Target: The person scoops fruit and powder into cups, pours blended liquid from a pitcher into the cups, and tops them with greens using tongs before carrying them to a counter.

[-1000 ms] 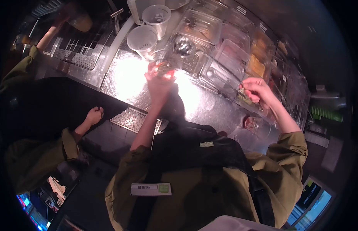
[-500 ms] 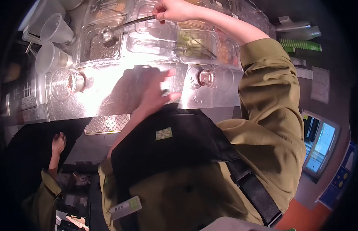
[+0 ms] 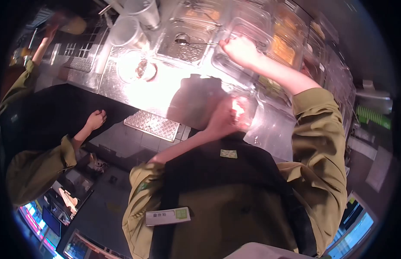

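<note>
My right hand (image 3: 241, 51) is closed round the handle of a metal ladle (image 3: 182, 39). The ladle's bowl rests over a clear tub of dark, grainy contents (image 3: 185, 51). Low over the steel counter (image 3: 166, 93), my left hand (image 3: 224, 114) is wrapped round a clear cup (image 3: 244, 113) with reddish contents. Glare hides part of the cup and the fingers. Another clear cup (image 3: 136, 67) with bits inside stands on the counter to the left, below the tub.
Tall clear measuring jugs (image 3: 128, 33) stand at the upper left. More clear tubs, one with orange pieces (image 3: 282, 49), line the back. At the left, a co-worker's hand (image 3: 96, 120) hangs beside the counter edge, and the other arm reaches up to the far left.
My left hand, empty before, has closed on the cup. The view has turned, and the tubs now lie further right. The co-worker's other arm has come into view.
</note>
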Motion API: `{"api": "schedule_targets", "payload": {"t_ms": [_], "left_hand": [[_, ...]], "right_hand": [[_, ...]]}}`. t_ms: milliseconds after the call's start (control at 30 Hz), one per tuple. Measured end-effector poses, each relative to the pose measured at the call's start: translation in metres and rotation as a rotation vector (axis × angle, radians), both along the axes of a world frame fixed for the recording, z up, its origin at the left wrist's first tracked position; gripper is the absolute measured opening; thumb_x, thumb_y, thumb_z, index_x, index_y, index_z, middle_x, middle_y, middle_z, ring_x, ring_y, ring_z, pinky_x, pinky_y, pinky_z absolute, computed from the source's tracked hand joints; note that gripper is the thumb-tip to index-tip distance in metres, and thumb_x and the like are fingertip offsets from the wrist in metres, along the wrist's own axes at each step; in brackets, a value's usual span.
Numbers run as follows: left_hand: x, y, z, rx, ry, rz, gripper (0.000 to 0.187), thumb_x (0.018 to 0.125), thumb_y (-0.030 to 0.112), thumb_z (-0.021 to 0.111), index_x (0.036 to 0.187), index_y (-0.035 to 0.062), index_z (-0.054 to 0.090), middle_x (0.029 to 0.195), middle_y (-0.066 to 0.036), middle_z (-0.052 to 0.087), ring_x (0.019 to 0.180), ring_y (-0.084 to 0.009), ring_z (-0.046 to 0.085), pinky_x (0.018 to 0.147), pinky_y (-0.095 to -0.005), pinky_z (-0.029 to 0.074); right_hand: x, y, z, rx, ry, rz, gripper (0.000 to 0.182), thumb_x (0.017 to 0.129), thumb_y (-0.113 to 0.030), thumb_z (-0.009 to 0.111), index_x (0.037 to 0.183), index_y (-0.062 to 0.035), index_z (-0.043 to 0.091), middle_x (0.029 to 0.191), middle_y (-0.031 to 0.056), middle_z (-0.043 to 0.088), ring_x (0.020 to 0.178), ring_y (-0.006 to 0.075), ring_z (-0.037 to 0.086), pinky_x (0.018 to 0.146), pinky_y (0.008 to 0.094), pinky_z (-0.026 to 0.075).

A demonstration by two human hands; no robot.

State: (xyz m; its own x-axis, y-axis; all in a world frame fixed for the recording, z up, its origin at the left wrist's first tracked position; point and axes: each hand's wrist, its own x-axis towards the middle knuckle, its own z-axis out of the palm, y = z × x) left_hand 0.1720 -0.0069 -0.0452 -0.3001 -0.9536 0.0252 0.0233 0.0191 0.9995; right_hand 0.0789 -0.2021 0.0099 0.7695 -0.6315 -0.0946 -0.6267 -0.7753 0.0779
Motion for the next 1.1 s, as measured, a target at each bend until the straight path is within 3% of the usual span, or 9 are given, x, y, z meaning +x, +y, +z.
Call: {"api": "schedule_targets", "payload": {"t_ms": [167,267,300,433,567,800,900,1033,1100], "left_hand": [[0.106,0.007,0.001,0.073,-0.106,0.555,0.098,0.059,0.007,0.075,0.130,0.0025,0.008,0.119,-0.013,0.034,0.102,-0.0224,0.045,0.080,-0.0316,0.045],[0.130,0.002,0.006,0.149,0.099,0.676,0.103,0.059,0.007,0.075,0.131,0.0021,0.001,0.124,-0.014,0.027,0.104,-0.0266,0.044,0.083,-0.0361,0.044],[0.136,-0.001,0.005,0.112,-0.090,0.669,0.103,0.059,0.006,0.074,0.130,0.0016,-0.001,0.123,-0.015,0.029,0.105,-0.0264,0.044,0.084,-0.0354,0.044],[0.135,-0.017,0.013,0.174,-0.108,0.655,0.095,0.057,0.016,0.076,0.127,-0.0038,0.017,0.120,-0.020,0.032,0.104,-0.0266,0.043,0.085,-0.0356,0.039],[0.131,-0.038,0.009,0.079,-0.300,0.582,0.093,0.056,0.017,0.077,0.127,-0.0031,0.020,0.113,-0.020,0.039,0.101,-0.0283,0.045,0.084,-0.0355,0.038],[0.126,-0.078,0.013,0.164,-0.451,0.471,0.088,0.058,0.021,0.075,0.124,-0.0051,0.024,0.101,-0.021,0.048,0.095,-0.0296,0.047,0.077,-0.0374,0.039],[0.120,-0.088,0.008,0.161,-0.471,0.534,0.088,0.059,0.020,0.074,0.125,-0.0059,0.022,0.099,-0.021,0.049,0.095,-0.0285,0.048,0.076,-0.0370,0.039],[0.113,-0.086,0.022,0.308,-0.131,0.509,0.090,0.060,0.016,0.074,0.127,-0.0056,0.018,0.106,-0.021,0.045,0.098,-0.0268,0.047,0.079,-0.0342,0.039],[0.108,-0.083,0.010,-0.013,-0.244,0.626,0.089,0.060,0.013,0.074,0.127,-0.0056,0.018,0.108,-0.019,0.043,0.096,-0.0260,0.048,0.079,-0.0338,0.041]], "right_hand": [[0.017,0.015,-0.009,0.065,0.035,0.000,0.018,0.072,-0.009,0.046,0.082,0.0020,0.057,0.064,0.0147,0.058,0.061,0.0254,0.060,0.052,0.0348,0.048],[0.014,0.014,-0.016,0.439,-0.245,-0.234,0.019,0.072,-0.008,0.046,0.083,0.0002,0.059,0.065,0.0156,0.059,0.060,0.0250,0.059,0.056,0.0359,0.048],[0.007,0.009,-0.019,0.605,-0.439,-0.326,0.020,0.072,-0.004,0.051,0.087,0.0056,0.060,0.065,0.0110,0.060,0.053,0.0163,0.056,0.051,0.0283,0.044],[-0.018,0.002,-0.018,1.007,-0.665,-0.698,0.017,0.076,-0.006,0.053,0.089,0.0028,0.060,0.062,0.0006,0.057,0.046,0.0011,0.041,0.042,0.0166,0.033],[-0.037,0.012,-0.016,1.083,-0.791,-0.846,0.020,0.077,-0.005,0.052,0.095,0.0026,0.058,0.063,-0.0001,0.057,0.044,0.0013,0.039,0.038,0.0159,0.030],[-0.055,0.036,0.065,0.857,-0.814,-0.761,0.017,0.076,-0.008,0.052,0.087,0.0004,0.061,0.061,0.0008,0.057,0.048,0.0017,0.043,0.042,0.0185,0.033],[-0.061,0.062,0.088,0.467,-0.761,-0.492,0.018,0.073,-0.006,0.055,0.089,-0.0015,0.060,0.066,0.0028,0.059,0.049,0.0048,0.046,0.043,0.0208,0.036],[-0.055,0.096,0.110,-0.229,-0.234,0.069,0.043,0.059,-0.007,0.057,0.101,-0.0049,0.057,0.076,0.0042,0.059,0.049,0.0128,0.047,0.043,0.0251,0.039],[-0.057,0.104,0.108,-0.314,-0.238,0.074,0.042,0.059,-0.007,0.056,0.100,-0.0043,0.057,0.076,0.0033,0.059,0.049,0.0114,0.047,0.042,0.0244,0.038]]}}
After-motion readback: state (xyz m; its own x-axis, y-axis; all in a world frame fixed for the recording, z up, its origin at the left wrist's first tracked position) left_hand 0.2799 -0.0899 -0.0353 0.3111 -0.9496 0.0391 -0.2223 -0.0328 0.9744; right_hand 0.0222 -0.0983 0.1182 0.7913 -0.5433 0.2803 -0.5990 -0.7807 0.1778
